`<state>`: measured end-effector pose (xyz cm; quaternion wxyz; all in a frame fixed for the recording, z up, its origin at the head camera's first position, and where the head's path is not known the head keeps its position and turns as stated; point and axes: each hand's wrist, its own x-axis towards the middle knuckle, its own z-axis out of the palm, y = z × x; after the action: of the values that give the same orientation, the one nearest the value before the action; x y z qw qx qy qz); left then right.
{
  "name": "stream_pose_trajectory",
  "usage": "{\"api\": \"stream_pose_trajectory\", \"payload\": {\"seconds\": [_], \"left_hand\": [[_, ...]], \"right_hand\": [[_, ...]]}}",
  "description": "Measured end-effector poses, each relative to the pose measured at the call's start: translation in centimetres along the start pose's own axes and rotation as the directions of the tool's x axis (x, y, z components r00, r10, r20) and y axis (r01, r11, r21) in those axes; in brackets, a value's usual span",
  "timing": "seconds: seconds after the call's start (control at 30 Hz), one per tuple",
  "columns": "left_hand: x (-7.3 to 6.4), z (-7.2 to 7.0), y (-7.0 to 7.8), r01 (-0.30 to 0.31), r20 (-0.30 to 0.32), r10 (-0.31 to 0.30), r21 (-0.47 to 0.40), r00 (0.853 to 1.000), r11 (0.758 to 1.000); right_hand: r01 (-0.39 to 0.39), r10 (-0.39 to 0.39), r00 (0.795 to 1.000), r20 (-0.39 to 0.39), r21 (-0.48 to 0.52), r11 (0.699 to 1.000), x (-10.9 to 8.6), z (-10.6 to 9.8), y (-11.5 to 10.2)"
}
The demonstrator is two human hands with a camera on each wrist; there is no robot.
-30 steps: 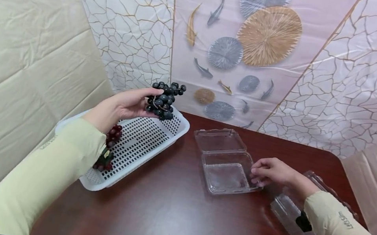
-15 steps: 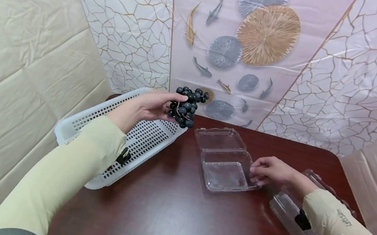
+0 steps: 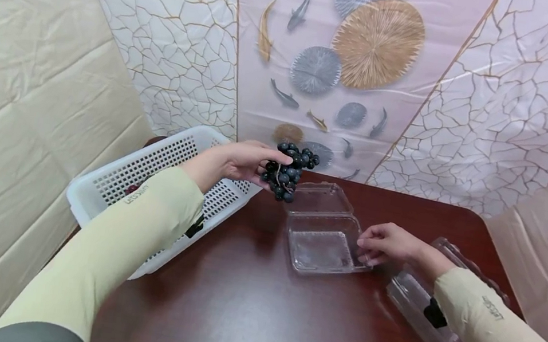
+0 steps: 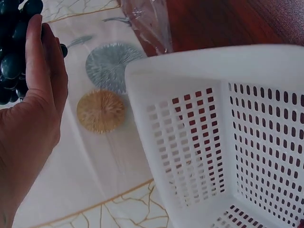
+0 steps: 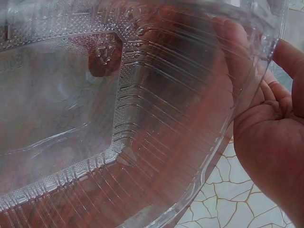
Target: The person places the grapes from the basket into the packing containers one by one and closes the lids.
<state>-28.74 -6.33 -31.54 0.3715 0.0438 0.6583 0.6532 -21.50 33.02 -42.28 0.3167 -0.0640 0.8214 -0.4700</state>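
A bunch of dark grapes (image 3: pixel 284 179) is gripped in my left hand (image 3: pixel 240 159), thumb across the near side and fingers behind. It is held up, overlapping the left edge of the raised lid of a clear plastic clamshell box (image 3: pixel 325 271) in the head view. That box stands opened on the table, its lid tilted back. My right hand (image 3: pixel 391 245) pinches the box's right rim. In the right wrist view, fingers of this hand (image 5: pixel 268 128) show through the clear wall, with the thumb at the rim.
A white perforated basket (image 3: pixel 72 191) stands at the left under my left forearm, with some red fruit (image 3: pixel 132 189) partly hidden inside. Another clear plastic box (image 3: pixel 406 292) lies at the right beneath my right forearm. A patterned backdrop (image 3: pixel 309 100) rises behind the brown table (image 3: pixel 234 316).
My left hand has carried the dark grapes from over the basket rightwards to beside the clamshell box's lid. The right hand stays at the box's rim. The head view has shifted slightly.
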Motion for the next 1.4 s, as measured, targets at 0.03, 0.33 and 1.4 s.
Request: {"api": "stream_pose_trajectory", "payload": {"seconds": [0.03,0.33,1.4], "left_hand": [[0.2,0.1,0.0,0.005,0.01,-0.005,0.008,1.0,1.0],[2.0,1.4,-0.7,0.032,0.037,-0.035,0.069,0.999,0.997],[6.2,5.2,-2.5,0.112,0.217,-0.2,0.358,0.956,0.927]], "right_hand": [[-0.001,0.001,1.0,0.0,0.002,1.0,0.0,0.0,-0.1],[-0.027,0.027,1.0,-0.003,0.068,0.997,-0.2,0.5,-0.4],[-0.071,0.07,0.997,0.011,0.125,0.99,-0.5,1.6,-0.4]]}}
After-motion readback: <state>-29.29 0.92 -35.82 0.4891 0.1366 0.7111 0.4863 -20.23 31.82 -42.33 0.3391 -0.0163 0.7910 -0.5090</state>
